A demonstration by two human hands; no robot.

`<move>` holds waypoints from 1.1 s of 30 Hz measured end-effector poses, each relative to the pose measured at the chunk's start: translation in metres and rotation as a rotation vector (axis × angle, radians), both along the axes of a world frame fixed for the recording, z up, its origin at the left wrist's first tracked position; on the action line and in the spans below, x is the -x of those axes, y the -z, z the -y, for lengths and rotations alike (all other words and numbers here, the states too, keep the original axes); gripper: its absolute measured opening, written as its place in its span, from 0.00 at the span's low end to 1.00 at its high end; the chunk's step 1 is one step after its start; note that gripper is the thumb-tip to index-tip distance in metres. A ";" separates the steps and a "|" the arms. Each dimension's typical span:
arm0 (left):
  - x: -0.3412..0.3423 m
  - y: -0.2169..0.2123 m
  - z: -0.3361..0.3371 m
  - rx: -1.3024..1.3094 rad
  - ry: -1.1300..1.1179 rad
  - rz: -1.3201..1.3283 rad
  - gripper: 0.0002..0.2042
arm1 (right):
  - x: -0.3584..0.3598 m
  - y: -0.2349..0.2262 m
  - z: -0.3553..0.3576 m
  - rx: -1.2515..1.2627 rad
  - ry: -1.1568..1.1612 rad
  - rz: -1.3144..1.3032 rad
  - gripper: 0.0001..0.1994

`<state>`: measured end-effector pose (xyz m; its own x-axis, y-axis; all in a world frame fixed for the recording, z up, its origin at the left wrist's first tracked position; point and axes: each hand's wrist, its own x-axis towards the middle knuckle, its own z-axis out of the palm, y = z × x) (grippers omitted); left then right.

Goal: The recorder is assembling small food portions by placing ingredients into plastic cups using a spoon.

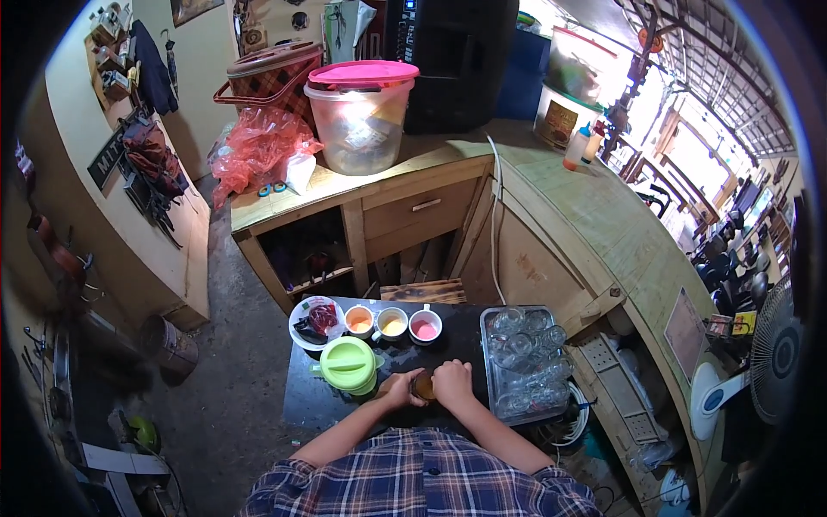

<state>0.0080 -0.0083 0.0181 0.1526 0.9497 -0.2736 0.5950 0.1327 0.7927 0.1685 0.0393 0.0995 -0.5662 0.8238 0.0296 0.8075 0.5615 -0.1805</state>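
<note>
My left hand [399, 390] is wrapped round a small glass with brown contents [422, 385] close to the table's near edge. Against the glass's right side is my right hand [453, 382], its fingers curled closed; whatever they grip is hidden. A green lidded pitcher [348, 364] stands just left of my left hand. Beyond my hands three white cups stand in a row: one with orange contents [359, 320], one with yellow [392, 323] and one with pink [425, 326]. To the right, a metal tray [492, 405] holds several clear glass mugs [517, 349].
A white bowl [295, 330] with dark and red plastic packets sits at the dark table's [301, 396] far left. Past the table curves a wooden counter [551, 185], bearing a pink-lidded tub [357, 129], red plastic bags [258, 151] and squeeze bottles [577, 148]. A fan [780, 349] stands right.
</note>
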 end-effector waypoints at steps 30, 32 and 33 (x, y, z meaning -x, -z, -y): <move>0.000 -0.001 0.000 -0.067 0.010 -0.009 0.45 | -0.032 -0.001 0.001 0.428 0.219 -0.926 0.05; -0.001 -0.002 0.000 -0.071 0.012 0.009 0.44 | -0.035 0.002 0.006 0.463 0.173 -0.867 0.06; -0.001 -0.002 -0.001 -0.075 0.012 0.027 0.44 | -0.036 0.006 0.007 0.462 0.175 -0.867 0.06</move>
